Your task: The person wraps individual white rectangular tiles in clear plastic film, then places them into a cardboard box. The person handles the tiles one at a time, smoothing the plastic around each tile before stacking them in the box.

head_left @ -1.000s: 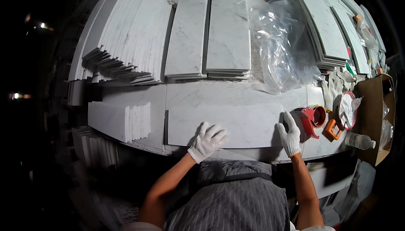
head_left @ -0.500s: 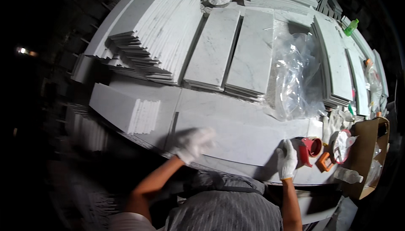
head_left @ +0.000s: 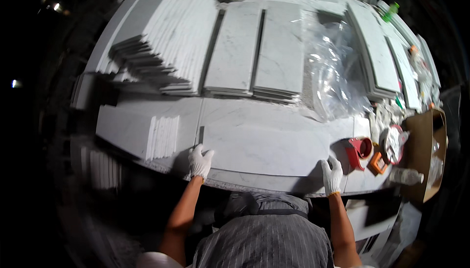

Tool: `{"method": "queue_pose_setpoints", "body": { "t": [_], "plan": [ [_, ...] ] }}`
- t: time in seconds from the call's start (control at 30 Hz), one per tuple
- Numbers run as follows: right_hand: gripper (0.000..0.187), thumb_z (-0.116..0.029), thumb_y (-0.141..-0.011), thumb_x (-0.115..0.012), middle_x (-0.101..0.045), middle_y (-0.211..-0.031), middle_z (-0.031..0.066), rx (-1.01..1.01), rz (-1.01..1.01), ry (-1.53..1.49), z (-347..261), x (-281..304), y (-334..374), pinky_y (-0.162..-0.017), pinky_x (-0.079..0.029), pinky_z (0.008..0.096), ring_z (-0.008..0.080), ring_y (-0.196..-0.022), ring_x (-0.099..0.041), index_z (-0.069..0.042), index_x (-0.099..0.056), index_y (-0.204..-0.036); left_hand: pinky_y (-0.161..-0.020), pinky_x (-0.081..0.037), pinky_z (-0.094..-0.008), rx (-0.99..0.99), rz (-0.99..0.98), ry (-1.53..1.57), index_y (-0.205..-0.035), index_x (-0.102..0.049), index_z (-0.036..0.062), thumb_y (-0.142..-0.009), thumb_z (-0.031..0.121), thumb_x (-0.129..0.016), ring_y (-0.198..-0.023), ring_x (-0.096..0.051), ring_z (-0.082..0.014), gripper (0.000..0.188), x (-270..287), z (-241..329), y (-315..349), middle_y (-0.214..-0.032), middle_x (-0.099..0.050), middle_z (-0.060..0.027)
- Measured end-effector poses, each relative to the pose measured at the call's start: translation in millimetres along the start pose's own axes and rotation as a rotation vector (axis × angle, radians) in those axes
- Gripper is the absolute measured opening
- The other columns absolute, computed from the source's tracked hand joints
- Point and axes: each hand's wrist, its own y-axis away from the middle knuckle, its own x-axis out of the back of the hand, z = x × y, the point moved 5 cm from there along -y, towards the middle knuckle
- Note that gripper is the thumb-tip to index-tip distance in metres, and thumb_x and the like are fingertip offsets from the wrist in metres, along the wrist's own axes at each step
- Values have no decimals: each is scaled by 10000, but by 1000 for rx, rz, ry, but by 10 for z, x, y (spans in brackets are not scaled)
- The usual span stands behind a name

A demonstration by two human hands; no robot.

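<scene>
A long pale marble slab lies flat on the bench before me, between my two gloved hands. My left hand, in a white knitted glove, is at the slab's left end near its front corner, thumb and fingers apart. At the right end my right hand, gloved the same way, points forward with its thumb spread from the fingers. Both hands appear to touch the slab's ends; their undersides are hidden. Just right of my right hand stands a red tape dispenser.
Tall marble stacks stand at the back left, with two lower piles beside them. Clear plastic sheeting lies right of those. A short slab pile sits left. An orange tool, a bottle and a cardboard box crowd the right.
My left hand has moved left and come to the slab's left end. The right hand keeps its place at the other end. The whole view has shifted slightly.
</scene>
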Motion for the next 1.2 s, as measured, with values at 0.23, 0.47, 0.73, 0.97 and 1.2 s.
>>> {"method": "queue_pose_setpoints", "body": {
  "t": [0.23, 0.47, 0.73, 0.97, 1.2],
  "plan": [
    [413, -303, -840, -717, -650, -1042, 167, -48, 59, -123, 94, -80, 54, -896, -496, 390, 311, -992, -634, -40, -685, -1158, -933, -468, -454, 52, -56, 180, -1249, -609, -22, -797, 308, -755, -1089, -577, -398, 579, 45, -62, -9, -1174, -578, -261],
    [469, -332, -818, -714, -643, -1062, 172, -99, 29, -89, -94, 33, 191, -923, -485, 389, 324, -1016, -622, -98, -684, -1223, -882, -467, -395, -24, -115, 205, -1207, -597, -59, -837, 239, -722, -1013, -589, -329, 491, -38, -246, -117, -1119, -566, -220],
    [430, -383, -858, -635, -623, -1085, 243, 135, 88, -103, 55, 57, 127, -917, -491, 469, 422, -1037, -602, -129, -662, -1204, -791, -465, -355, -58, -230, 311, -1013, -617, -74, -813, 157, -730, -872, -576, -210, 325, -138, -379, -271, -957, -591, -119],
    [489, -311, -902, -655, -658, -1052, 190, 342, -24, -154, -493, 1254, -556, -868, -506, 440, 363, -994, -637, -50, -575, -1307, -876, -495, -335, -214, -55, 235, -1232, -578, -5, -855, 122, -713, -979, -619, -234, 420, 102, 1156, -13, -1123, -619, -147],
    [512, -291, -874, -686, -628, -1159, 201, 246, 632, 133, -146, 2361, -2391, -937, -481, 453, 380, -1084, -580, -36, -566, -1302, -900, -504, -300, -624, -716, 345, -1204, -624, -11, -900, 167, -696, -1011, -628, -167, 360, -827, 4558, 809, -1157, -627, -118]
  ]
}}
